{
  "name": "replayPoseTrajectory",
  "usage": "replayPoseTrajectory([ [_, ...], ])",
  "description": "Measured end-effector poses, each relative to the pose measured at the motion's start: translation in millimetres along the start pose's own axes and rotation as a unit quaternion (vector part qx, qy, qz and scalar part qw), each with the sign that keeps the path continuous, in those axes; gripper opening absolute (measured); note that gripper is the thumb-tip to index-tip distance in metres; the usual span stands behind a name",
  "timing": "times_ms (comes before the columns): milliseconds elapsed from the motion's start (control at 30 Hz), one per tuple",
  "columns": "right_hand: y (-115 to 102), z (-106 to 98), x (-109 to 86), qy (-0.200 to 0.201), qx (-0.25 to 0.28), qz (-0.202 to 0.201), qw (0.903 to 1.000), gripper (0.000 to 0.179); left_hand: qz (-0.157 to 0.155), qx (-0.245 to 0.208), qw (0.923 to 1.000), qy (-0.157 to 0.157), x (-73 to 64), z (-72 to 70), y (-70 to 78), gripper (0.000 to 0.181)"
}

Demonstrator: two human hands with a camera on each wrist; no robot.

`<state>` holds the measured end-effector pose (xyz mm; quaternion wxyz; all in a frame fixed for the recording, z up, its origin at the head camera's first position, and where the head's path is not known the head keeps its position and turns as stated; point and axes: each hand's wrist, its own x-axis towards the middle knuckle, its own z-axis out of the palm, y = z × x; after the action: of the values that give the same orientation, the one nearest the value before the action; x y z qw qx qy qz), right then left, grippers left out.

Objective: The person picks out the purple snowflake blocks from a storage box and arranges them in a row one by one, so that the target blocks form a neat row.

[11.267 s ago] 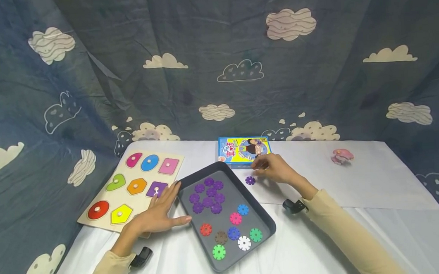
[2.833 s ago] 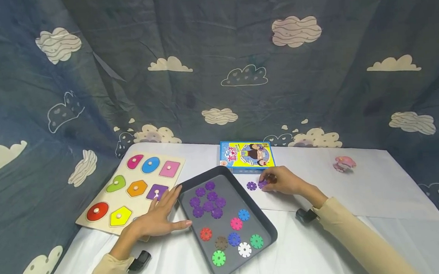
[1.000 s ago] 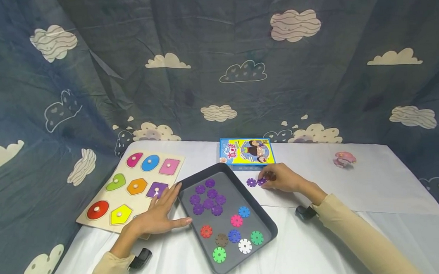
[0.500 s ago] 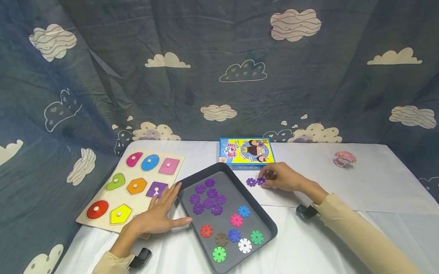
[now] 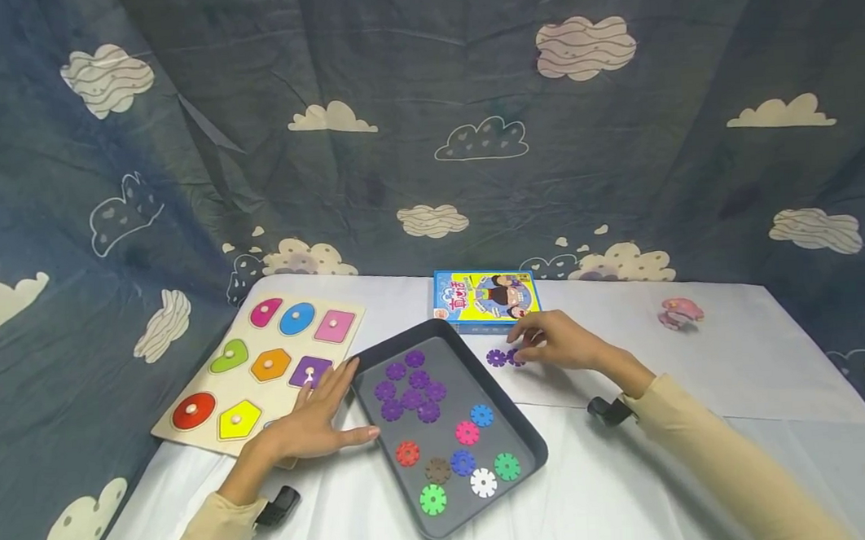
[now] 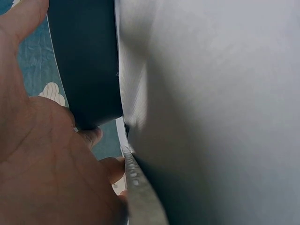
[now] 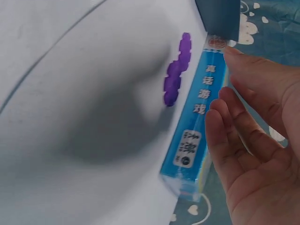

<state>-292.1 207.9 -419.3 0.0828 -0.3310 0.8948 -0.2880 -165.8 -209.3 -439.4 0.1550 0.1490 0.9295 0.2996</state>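
Note:
My left hand (image 5: 310, 423) rests with spread, straight fingers at the left rim of a dark grey tray (image 5: 474, 357). In the left wrist view the palm lies beside the tray wall (image 6: 86, 65). Several purple notched plastic discs (image 5: 412, 398) lie in the tray's far part. In its near part are single discs, including a white disc (image 5: 484, 483) and a red disc (image 5: 408, 453). On the table right of the tray, two purple discs (image 5: 496, 358) lie side by side, touching or overlapping. My right hand (image 5: 561, 343) hovers just right of them, fingers loosely bent, holding nothing.
A blue and yellow game box (image 5: 487, 298) lies behind the two discs, close to my right hand. A wooden shape puzzle board (image 5: 254, 369) lies left of the tray, partly under my left hand. A small pink toy (image 5: 680, 312) stands at the far right.
Earlier one purple disc lay on the table; a second now lies beside it, with one fewer in the tray. My right hand has just let go of it and drawn slightly away. Left hand still.

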Motion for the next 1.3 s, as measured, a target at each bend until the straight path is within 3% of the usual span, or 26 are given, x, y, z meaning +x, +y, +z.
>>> replayPoseTrajectory([
  [433,-33,-4,8.2,-0.022,0.043,-0.041,0.998,0.027,0.001,-0.004,1.0,0.0,0.0,1.3,0.0,0.114],
  [1000,-64,6,28.1,-0.081,0.022,-0.06,0.9946,0.03,0.003,0.002,1.0,-0.001,-1.6,-1.0,-0.8,0.114],
  [1300,-74,2,38.8,-0.087,0.016,-0.073,0.9934,0.031,0.002,0.0,1.0,0.0,0.1,-0.2,-0.9,0.114],
])
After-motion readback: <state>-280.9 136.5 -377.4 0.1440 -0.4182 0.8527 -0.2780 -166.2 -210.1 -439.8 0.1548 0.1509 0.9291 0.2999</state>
